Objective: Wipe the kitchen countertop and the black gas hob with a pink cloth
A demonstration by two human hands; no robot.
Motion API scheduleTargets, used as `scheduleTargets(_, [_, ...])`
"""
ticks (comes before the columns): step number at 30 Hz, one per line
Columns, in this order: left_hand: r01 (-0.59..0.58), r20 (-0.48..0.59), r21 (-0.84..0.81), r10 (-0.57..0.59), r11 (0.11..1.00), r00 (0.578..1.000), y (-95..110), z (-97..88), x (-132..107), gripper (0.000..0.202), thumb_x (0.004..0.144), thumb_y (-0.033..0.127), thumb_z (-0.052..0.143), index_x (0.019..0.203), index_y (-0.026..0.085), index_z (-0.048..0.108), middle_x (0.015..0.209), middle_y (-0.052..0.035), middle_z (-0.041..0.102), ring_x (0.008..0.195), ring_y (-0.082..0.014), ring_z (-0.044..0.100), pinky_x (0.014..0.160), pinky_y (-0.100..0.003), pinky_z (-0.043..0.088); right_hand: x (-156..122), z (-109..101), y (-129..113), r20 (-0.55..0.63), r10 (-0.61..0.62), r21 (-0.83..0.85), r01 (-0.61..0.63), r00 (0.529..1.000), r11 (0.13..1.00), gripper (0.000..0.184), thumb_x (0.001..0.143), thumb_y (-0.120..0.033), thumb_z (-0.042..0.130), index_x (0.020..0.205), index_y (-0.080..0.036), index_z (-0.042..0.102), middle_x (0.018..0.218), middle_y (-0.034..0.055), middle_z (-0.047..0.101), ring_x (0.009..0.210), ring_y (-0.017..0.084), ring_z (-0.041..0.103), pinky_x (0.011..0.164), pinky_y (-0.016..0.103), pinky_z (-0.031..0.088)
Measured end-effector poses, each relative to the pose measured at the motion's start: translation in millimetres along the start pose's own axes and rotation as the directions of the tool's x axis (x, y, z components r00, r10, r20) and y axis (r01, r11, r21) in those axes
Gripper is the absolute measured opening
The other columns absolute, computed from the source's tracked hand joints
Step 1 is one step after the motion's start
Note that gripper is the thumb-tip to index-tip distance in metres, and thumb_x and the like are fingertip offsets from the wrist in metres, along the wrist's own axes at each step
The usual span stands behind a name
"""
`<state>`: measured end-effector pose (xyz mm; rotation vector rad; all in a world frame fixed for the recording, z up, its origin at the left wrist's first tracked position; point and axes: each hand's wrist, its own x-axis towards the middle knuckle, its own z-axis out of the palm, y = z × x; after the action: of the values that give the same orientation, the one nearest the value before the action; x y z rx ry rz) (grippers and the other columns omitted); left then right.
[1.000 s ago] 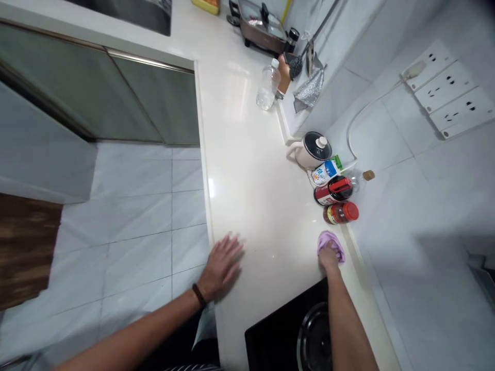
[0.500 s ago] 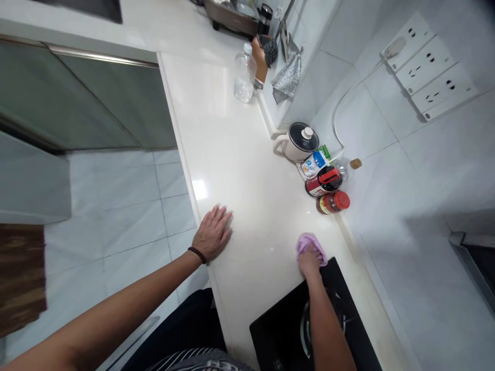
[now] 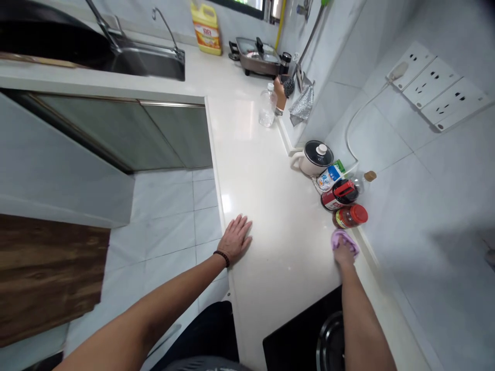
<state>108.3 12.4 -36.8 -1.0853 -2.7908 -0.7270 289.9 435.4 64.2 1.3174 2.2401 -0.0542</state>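
My right hand (image 3: 344,253) presses a crumpled purple cloth (image 3: 337,238) onto the white countertop (image 3: 266,206), close to the wall and just short of the red-capped jar (image 3: 350,216). Its fingers are closed on the cloth. At the counter's front edge my left hand (image 3: 235,240) lies flat, fingers stretched out, with nothing in it. Beneath my right forearm is part of a black gas stove (image 3: 294,330).
Behind the jar stand a dark bottle with a red cap (image 3: 335,196), a milk carton (image 3: 328,178) and a cream electric pot (image 3: 312,158). Farther back are a clear plastic bottle (image 3: 266,107), an electric pan (image 3: 257,62), a yellow detergent jug (image 3: 207,31) and a sink (image 3: 149,61).
My right hand has slid the cloth away from the stove's corner, toward the wall and the red-capped jar. The left hand stays on the counter edge. My view has tilted up, showing the sink.
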Motion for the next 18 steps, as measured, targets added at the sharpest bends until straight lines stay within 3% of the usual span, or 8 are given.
scheduleTargets(3, [-0.005, -0.011, -0.007, 0.005, 1.0, 1.0, -0.1, 0.2, 2.0, 0.057, 0.101, 0.04, 0.046, 0.15, 0.015, 0.061, 0.16, -0.0196, 0.057, 0.158, -0.0358, 0.04, 0.128, -0.059, 0.033, -39.4, 13.9, -46.7, -0.01, -0.134, -0.002, 0.134, 0.991, 0.991, 0.062, 0.109, -0.045, 0.031, 0.17, -0.039, 0.024, 0.179, 0.0113, 0.024, 0.157, 0.043, 0.032, 0.117, 0.063, 0.038])
scheduleTargets(6, [-0.014, -0.036, -0.001, 0.014, 1.0, 0.999, 0.6, -0.4, 3.5, 0.057, 0.1, 0.04, 0.046, 0.15, 0.017, 0.061, 0.158, -0.0188, 0.059, 0.156, -0.0351, 0.043, 0.127, -0.058, 0.033, -92.1, 29.6, -87.5, 0.026, -0.289, -0.009, 0.29, 0.957, 0.957, 0.063, 0.107, -0.03, 0.035, 0.169, -0.04, 0.029, 0.176, 0.0102, 0.031, 0.156, 0.044, 0.031, 0.12, 0.068, 0.031])
scheduleTargets(8, [-0.016, -0.039, -0.003, 0.016, 1.0, 0.999, 1.2, -1.2, 4.4, 0.058, 0.101, 0.039, 0.044, 0.15, 0.015, 0.06, 0.16, -0.0205, 0.056, 0.157, -0.0356, 0.042, 0.127, -0.059, 0.032, -126.7, 41.7, -102.6, 0.033, -0.371, 0.009, 0.371, 0.928, 0.929, 0.063, 0.106, -0.03, 0.037, 0.168, -0.039, 0.032, 0.173, 0.0111, 0.036, 0.155, 0.046, 0.033, 0.121, 0.071, 0.029])
scheduleTargets(10, [-0.012, -0.029, -0.003, 0.012, 1.0, 0.999, 1.2, -2.0, 4.8, 0.059, 0.102, 0.04, 0.041, 0.151, 0.014, 0.059, 0.162, -0.0217, 0.053, 0.158, -0.0363, 0.04, 0.127, -0.061, 0.031, -154.2, 56.3, -106.8, 0.025, -0.413, 0.027, 0.412, 0.911, 0.911, 0.062, 0.106, -0.039, 0.042, 0.167, -0.038, 0.034, 0.171, 0.0131, 0.039, 0.153, 0.048, 0.035, 0.121, 0.073, 0.029])
scheduleTargets(13, [0.005, 0.01, 0.005, -0.005, 1.0, 1.0, -0.6, -2.5, 4.6, 0.061, 0.102, 0.041, 0.04, 0.152, 0.013, 0.058, 0.165, -0.0204, 0.051, 0.159, -0.036, 0.038, 0.129, -0.06, 0.029, -171.4, 79.0, -96.8, -0.03, -0.371, 0.014, 0.372, 0.928, 0.928, 0.063, 0.106, -0.042, 0.044, 0.167, -0.035, 0.035, 0.169, 0.0161, 0.041, 0.151, 0.047, 0.039, 0.119, 0.073, 0.031])
scheduleTargets(16, [0.003, 0.041, 0.014, -0.003, 1.0, 0.999, -3.3, -1.5, 3.7, 0.062, 0.102, 0.043, 0.041, 0.154, 0.013, 0.057, 0.166, -0.0188, 0.05, 0.16, -0.0352, 0.038, 0.13, -0.058, 0.028, -156.2, 88.2, -76.4, -0.169, -0.252, -0.041, 0.248, 0.953, 0.968, 0.057, 0.107, -0.039, 0.046, 0.163, -0.029, 0.045, 0.159, 0.0191, 0.052, 0.146, 0.043, 0.047, 0.116, 0.072, 0.037])
scheduleTargets(18, [-0.013, 0.04, 0.016, 0.012, 1.0, 0.999, -4.9, -0.2, 2.3, 0.062, 0.102, 0.042, 0.041, 0.156, 0.014, 0.055, 0.166, -0.0175, 0.05, 0.16, -0.0342, 0.037, 0.13, -0.057, 0.026, -134.7, 82.9, -62.7, -0.281, -0.188, -0.065, 0.176, 0.941, 0.982, 0.053, 0.106, -0.042, 0.054, 0.156, -0.026, 0.053, 0.153, 0.0182, 0.057, 0.141, 0.039, 0.052, 0.115, 0.069, 0.042])
